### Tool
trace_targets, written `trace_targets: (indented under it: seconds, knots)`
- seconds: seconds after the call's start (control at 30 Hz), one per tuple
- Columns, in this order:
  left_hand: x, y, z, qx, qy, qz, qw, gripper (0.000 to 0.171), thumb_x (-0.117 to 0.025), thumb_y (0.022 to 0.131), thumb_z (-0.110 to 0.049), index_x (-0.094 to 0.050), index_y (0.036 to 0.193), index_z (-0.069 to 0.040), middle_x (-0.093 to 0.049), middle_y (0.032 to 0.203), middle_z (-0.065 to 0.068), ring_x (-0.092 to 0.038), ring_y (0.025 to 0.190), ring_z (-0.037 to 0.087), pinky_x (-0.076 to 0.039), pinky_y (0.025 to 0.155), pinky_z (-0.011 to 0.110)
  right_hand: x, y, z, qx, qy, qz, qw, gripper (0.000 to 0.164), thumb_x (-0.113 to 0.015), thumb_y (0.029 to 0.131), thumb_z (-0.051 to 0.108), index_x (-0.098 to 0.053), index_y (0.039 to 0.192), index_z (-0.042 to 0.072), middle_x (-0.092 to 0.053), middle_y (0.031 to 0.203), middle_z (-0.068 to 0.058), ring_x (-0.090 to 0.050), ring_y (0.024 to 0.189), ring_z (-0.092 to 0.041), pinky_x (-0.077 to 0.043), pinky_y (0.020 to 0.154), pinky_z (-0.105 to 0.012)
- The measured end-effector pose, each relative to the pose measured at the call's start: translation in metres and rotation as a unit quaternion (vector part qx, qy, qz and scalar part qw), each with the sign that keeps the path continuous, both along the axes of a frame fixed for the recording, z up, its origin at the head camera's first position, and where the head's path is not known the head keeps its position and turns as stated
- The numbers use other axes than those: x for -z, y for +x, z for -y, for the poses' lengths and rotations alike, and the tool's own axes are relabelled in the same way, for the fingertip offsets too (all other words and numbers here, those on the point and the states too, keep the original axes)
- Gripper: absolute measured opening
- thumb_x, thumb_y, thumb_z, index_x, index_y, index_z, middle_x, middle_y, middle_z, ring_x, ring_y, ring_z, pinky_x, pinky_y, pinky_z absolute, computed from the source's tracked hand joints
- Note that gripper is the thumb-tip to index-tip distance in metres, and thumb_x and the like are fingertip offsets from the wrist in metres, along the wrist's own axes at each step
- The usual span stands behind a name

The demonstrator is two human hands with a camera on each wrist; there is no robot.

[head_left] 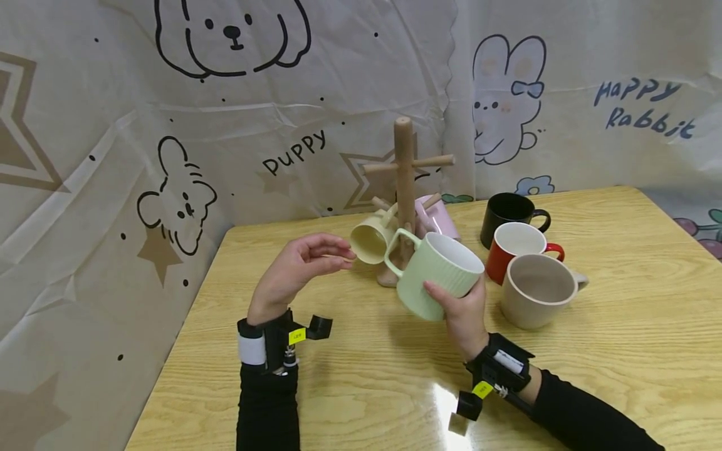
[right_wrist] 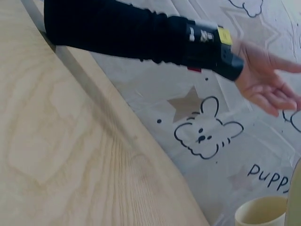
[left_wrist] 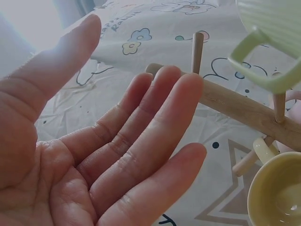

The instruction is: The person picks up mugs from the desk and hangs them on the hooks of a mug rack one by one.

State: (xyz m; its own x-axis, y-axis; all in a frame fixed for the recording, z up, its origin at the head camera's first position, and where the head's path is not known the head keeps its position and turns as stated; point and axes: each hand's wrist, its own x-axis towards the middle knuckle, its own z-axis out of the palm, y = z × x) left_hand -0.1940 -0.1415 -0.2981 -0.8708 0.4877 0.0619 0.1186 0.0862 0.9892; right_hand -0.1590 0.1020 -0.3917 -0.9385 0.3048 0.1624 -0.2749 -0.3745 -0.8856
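Note:
My right hand (head_left: 465, 313) grips a light green ribbed mug (head_left: 429, 282) by its body, thumb on the near side. The mug is tilted, with its white inside facing up and right and its handle pointing left toward the wooden mug tree (head_left: 404, 181). Left of the tree my left hand (head_left: 307, 269) is raised, empty, with relaxed fingers near a yellow mug (head_left: 372, 241). That yellow mug hangs by its handle on a lower peg. Behind the post is a pink mug (head_left: 442, 219), partly hidden. In the left wrist view, the green handle (left_wrist: 256, 70) shows beyond the open fingers.
Right of the tree stand a black mug (head_left: 504, 216), a red mug with a white inside (head_left: 516, 247) and a beige mug (head_left: 536, 294), close together on the wooden table (head_left: 361, 388). A printed cloth (head_left: 225, 125) hangs behind the table's back and left edges.

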Motion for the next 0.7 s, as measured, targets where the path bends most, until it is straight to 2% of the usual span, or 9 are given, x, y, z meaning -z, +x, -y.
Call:
trace_targets:
  seconds: [0.1, 0.27, 0.7]
  knots:
    - [0.000, 0.000, 0.000, 0.000, 0.001, 0.001, 1.0000, 0.034, -0.060, 0.089, -0.010, -0.052, 0.118, 0.004, -0.063, 0.108, 0.006, -0.060, 0.107, 0.028, -0.048, 0.094, 0.032, 0.004, -0.007, 0.002, 0.018, -0.015, -0.001, 1.000, 0.060, -0.066, 0.071, -0.008, -0.038, 0.120, 0.014, -0.053, 0.106, 0.003, -0.055, 0.094, -0.010, -0.048, 0.080, -0.022]
    - [0.001, 0.000, 0.001, -0.002, 0.000, -0.001, 1.0000, 0.033, -0.059, 0.089, -0.010, -0.052, 0.118, 0.004, -0.062, 0.108, 0.006, -0.061, 0.105, 0.024, -0.048, 0.093, 0.031, 0.009, -0.014, 0.004, 0.038, -0.035, -0.002, 0.999, 0.057, -0.065, 0.071, -0.010, -0.039, 0.116, 0.014, -0.054, 0.104, 0.003, -0.055, 0.092, -0.010, -0.048, 0.078, -0.022]
    - [0.001, -0.001, 0.001, 0.006, 0.009, -0.008, 0.9999, 0.032, -0.060, 0.089, -0.011, -0.053, 0.116, 0.004, -0.063, 0.106, 0.007, -0.063, 0.101, 0.019, -0.048, 0.093, 0.032, 0.015, -0.022, 0.005, 0.043, -0.036, 0.010, 0.998, 0.060, -0.065, 0.070, -0.009, -0.038, 0.118, 0.015, -0.053, 0.106, 0.003, -0.054, 0.094, -0.010, -0.047, 0.079, -0.022]
